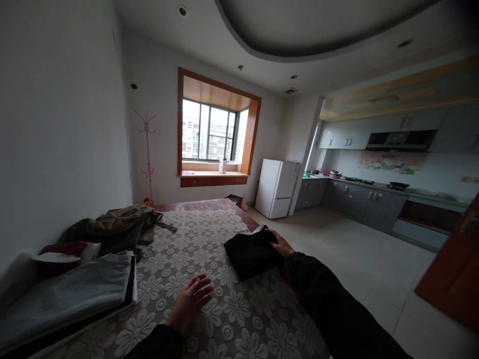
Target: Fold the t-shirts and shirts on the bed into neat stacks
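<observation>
A folded black cloth, perhaps a garment, (249,252) lies at the right side of the table, on a lace tablecloth with a flower pattern (209,304). My right hand (281,244) grips its right edge, the fingers on top and partly hidden by the fabric. A small pale patch shows at the cloth's far edge. My left hand (190,301) is open above the tablecloth, palm turned to the right and fingers apart, holding nothing. It is to the left of the black cloth and does not touch it.
On the left lie a stack of folded grey and black fabric (82,284), a dark red item (62,254) and an olive backpack (108,227). Beyond the table stand a pink coat rack (147,154) and a white fridge (270,187). Kitchen cabinets (362,204) and a brown door (454,269) are at right.
</observation>
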Action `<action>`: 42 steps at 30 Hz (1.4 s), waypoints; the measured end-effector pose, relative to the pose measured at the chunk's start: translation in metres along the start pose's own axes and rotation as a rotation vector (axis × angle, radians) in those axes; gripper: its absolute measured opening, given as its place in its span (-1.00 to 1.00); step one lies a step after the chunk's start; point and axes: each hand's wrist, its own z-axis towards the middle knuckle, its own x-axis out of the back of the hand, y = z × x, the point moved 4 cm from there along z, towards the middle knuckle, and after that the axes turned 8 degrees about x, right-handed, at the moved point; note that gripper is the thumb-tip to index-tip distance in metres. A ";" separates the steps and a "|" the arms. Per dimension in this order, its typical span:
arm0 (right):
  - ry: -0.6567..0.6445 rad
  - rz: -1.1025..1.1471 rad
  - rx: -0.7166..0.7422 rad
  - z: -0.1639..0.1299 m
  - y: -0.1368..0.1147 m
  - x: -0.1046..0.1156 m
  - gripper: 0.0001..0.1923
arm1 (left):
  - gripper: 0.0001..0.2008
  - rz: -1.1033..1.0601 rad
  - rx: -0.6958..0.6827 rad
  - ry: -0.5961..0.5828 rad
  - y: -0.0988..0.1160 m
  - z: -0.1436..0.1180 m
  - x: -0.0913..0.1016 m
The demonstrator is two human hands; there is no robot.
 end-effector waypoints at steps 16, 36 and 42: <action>-0.054 -0.324 -0.116 0.036 -0.013 -0.013 -0.26 | -0.61 0.025 0.003 -0.021 -0.005 0.009 0.003; -0.310 -0.506 0.124 0.053 -0.050 -0.159 -0.63 | -0.56 0.075 -0.053 -0.016 -0.013 0.019 0.000; -0.336 -0.537 0.105 0.053 -0.050 -0.159 -0.58 | -0.48 0.191 -0.145 -0.010 -0.003 0.000 -0.010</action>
